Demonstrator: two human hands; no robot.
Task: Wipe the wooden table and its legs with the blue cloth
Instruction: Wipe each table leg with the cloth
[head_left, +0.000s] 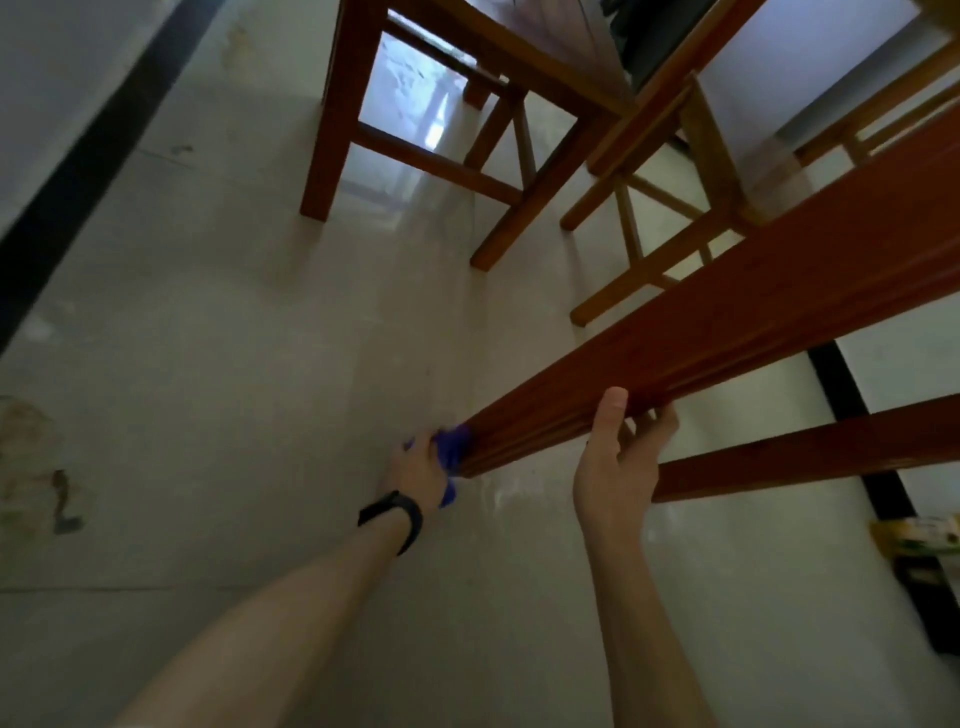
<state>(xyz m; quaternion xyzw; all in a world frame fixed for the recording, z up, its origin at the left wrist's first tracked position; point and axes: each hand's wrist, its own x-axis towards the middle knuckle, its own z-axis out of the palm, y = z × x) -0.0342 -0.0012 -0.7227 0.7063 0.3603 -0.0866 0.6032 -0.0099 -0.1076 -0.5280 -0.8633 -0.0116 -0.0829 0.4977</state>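
Gripping the table leg, right hand curls partly behind it; left hand clutches the half-hidden blue cloth.

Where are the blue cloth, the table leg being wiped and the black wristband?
blue cloth (453, 446): head view, on the bunched part against the leg's foot.
table leg (727, 332): head view, on its broad face, midway along.
wristband (397, 512): head view, on the strap's top side.

Deep blue cloth; red-brown table leg with lengthwise grooves; black wristband; orange-brown chair; pale grey floor with a black stripe.
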